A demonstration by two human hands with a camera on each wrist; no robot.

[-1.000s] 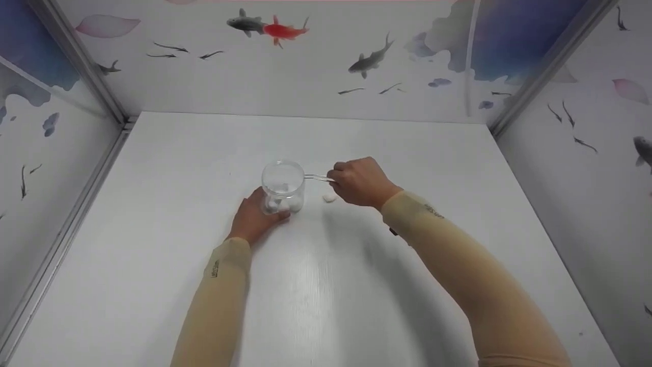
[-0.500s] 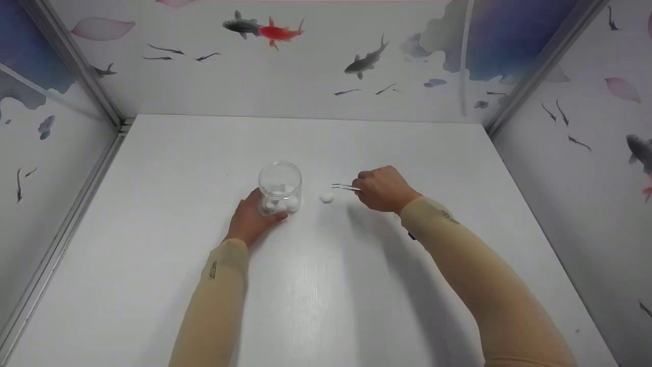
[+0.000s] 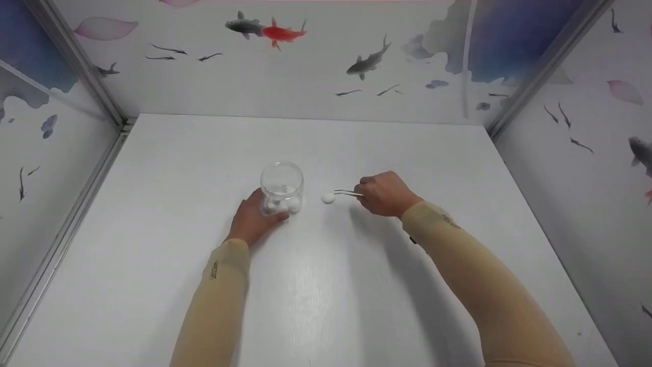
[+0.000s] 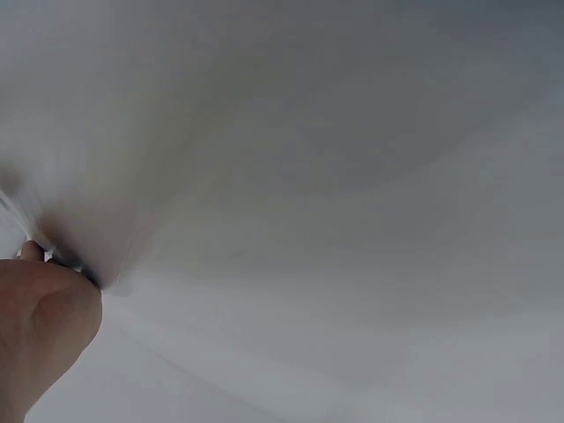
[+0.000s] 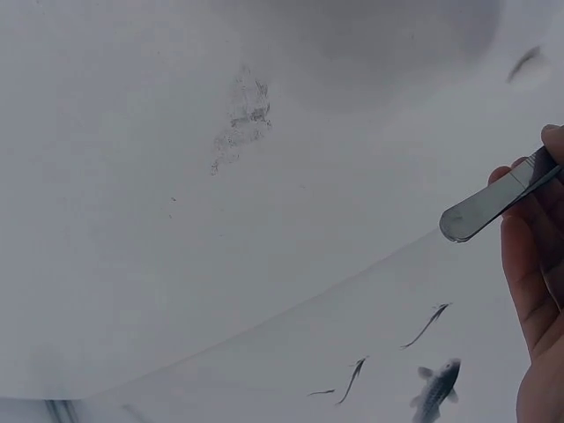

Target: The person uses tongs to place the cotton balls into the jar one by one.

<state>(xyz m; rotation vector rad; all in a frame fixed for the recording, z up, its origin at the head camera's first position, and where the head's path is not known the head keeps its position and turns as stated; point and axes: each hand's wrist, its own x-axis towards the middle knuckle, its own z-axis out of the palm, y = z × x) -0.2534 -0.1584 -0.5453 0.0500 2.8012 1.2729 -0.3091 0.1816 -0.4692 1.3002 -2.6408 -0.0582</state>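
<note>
The right hand [image 3: 386, 193] pinched a pair of metal tweezers [image 3: 348, 192], fingers curled tight round the shafts, and the tips reached out to the left of that grip, right up against a small white cotton ball [image 3: 328, 197] that lay on the white table [image 3: 326, 285]. Whether the tips actually closed on the ball or only touched it, the head view was too small to tell. Over on the far side of the ball from the tweezers, just beside it, stood a clear jar [image 3: 282, 187], upright and open at the top, with several more white cotton balls [image 3: 283, 205] piled at its bottom. The left hand [image 3: 251, 217] held that jar low down, fingers wrapped round its near side, wrist resting on the table. From the right wrist view, the blunt rear end of the tweezers stuck out past the fingers [image 5: 529, 273] that gripped them, with the fish-printed wall [image 5: 423, 370] beyond. The left wrist view gave little away: a blurred thumb [image 4: 40, 326] at the lower left and pale, smeared surface everywhere else. Both forearms wore tan sleeves [image 3: 216, 300].
</note>
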